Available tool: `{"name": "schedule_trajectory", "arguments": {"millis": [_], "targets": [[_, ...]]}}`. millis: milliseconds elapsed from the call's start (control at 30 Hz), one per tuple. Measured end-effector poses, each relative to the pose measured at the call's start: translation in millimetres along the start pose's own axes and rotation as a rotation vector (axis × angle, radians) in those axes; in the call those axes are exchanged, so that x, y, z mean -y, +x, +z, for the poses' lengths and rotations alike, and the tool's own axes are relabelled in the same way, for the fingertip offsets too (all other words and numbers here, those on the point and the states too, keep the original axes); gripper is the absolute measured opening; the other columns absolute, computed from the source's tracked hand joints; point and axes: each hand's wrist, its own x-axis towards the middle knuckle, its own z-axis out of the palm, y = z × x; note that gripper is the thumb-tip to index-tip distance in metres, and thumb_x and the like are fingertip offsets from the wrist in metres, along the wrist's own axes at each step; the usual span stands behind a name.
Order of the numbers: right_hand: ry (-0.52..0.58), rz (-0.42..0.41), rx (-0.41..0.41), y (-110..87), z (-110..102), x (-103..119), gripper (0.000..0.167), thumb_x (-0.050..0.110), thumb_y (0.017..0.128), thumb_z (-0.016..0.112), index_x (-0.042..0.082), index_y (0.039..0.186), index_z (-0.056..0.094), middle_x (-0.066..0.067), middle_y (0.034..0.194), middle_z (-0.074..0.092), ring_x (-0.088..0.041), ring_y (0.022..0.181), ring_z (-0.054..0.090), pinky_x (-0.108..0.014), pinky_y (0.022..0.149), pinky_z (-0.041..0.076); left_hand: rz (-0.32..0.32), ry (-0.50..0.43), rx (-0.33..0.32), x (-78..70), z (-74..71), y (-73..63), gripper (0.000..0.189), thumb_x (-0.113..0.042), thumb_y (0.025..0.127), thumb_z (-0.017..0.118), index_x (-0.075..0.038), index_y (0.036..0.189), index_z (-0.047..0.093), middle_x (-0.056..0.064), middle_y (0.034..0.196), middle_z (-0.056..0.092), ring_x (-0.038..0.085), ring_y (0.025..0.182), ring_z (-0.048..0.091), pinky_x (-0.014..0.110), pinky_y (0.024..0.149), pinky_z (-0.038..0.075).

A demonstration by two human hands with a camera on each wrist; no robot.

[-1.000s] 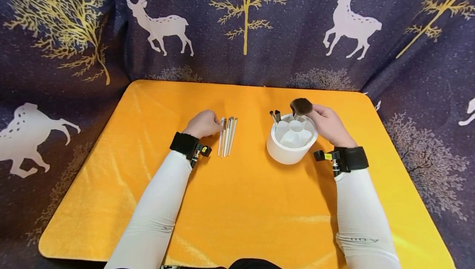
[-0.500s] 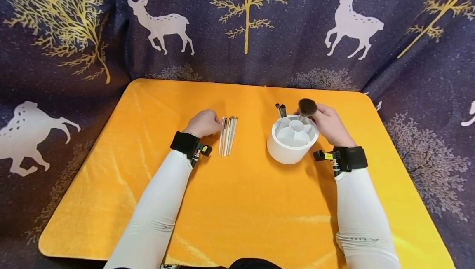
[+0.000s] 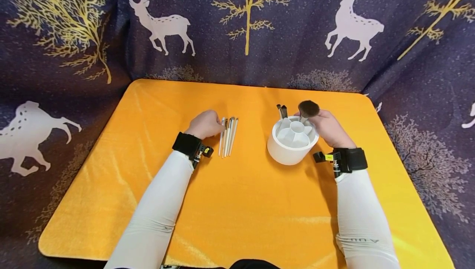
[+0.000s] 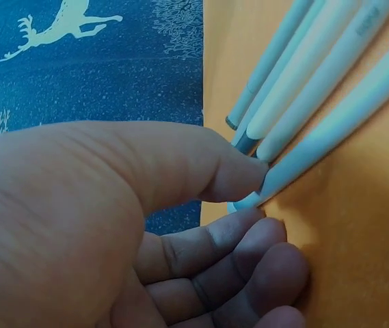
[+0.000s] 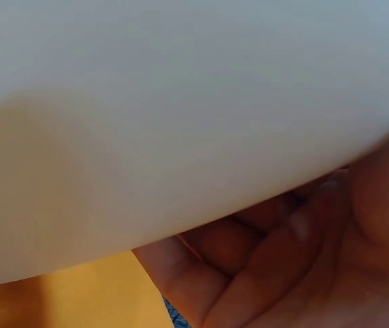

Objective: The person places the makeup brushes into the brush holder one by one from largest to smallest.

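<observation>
My left hand (image 3: 205,124) pinches the end of the leftmost white-handled makeup brush (image 4: 317,143) between thumb and index finger. That brush lies beside several other slim makeup brushes (image 3: 231,137), laid side by side. To the right stands a round white brush holder (image 3: 289,153) with petal-shaped compartments. My right hand (image 3: 330,128) grips its far right side, fingers curled behind the wall; in the right wrist view the holder hides some fingertips. A big fluffy brush (image 3: 309,108) stands in the holder in front of this hand. Two small dark-tipped brushes (image 3: 284,111) stand at its back left.
An orange cloth (image 3: 252,203) covers the table. Behind and beside it hangs a dark blue curtain (image 3: 289,22) with white deer and yellow trees. Each wrist wears a black camera strap (image 3: 350,160).
The holder's compartments have turned clockwise, so the small brushes and the big brush have shifted right. My right hand stays at the holder's far right side. The left hand has hardly moved.
</observation>
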Motion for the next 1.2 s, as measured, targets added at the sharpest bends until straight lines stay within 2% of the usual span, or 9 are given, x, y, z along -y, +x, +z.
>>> {"name": "schedule_trajectory", "arguments": {"millis": [167,367,700,1067,1200], "targets": [[-0.026,-0.008,0.001,0.2,0,-1,0.053,0.036,0.12,0.051,-0.008,0.142,0.068,-0.011,0.132,0.073,-0.021,0.122,0.064,-0.023,0.096,0.057,-0.013,0.062,-0.037,-6.3,3.9,-0.7,0.051,-0.022,0.101,0.073,-0.02,0.058,0.046,-0.004,0.056,0.031,0.017,0.05,0.036,0.032,0.055,0.026],[-0.077,-0.006,-0.006,0.2,1,-2,0.052,0.036,0.12,0.048,-0.006,0.144,0.069,-0.024,0.141,0.069,-0.022,0.125,0.062,-0.025,0.101,0.053,-0.03,0.095,-0.055,-13.5,6.7,-3.0,0.051,-0.021,0.102,0.072,-0.02,0.06,0.044,-0.003,0.057,0.029,0.017,0.052,0.034,0.033,0.055,0.024],[-0.113,0.001,-0.024,1.3,0,-1,0.05,0.032,0.12,0.047,-0.005,0.143,0.07,-0.025,0.141,0.069,-0.018,0.118,0.064,-0.024,0.099,0.052,-0.041,0.102,-0.075,-14.4,9.7,-0.5,0.047,-0.022,0.101,0.076,-0.018,0.064,0.047,-0.002,0.059,0.031,0.018,0.054,0.036,0.033,0.055,0.024],[-0.127,0.028,-0.022,2.7,-1,-1,0.052,0.036,0.12,0.046,-0.004,0.144,0.07,-0.024,0.143,0.068,-0.025,0.127,0.059,-0.036,0.11,0.046,-0.015,0.069,-0.084,-12.3,9.9,-1.5,0.049,-0.017,0.1,0.076,-0.018,0.062,0.046,-0.002,0.058,0.03,0.017,0.052,0.033,0.033,0.056,0.023],[-0.12,0.027,-0.025,2.1,0,-1,0.052,0.036,0.12,0.046,-0.004,0.143,0.07,-0.024,0.142,0.068,-0.025,0.126,0.059,-0.035,0.109,0.047,-0.013,0.064,-0.079,-10.7,9.8,-1.0,0.049,-0.018,0.099,0.077,-0.018,0.061,0.047,-0.003,0.057,0.03,0.017,0.051,0.034,0.032,0.055,0.023]]}}
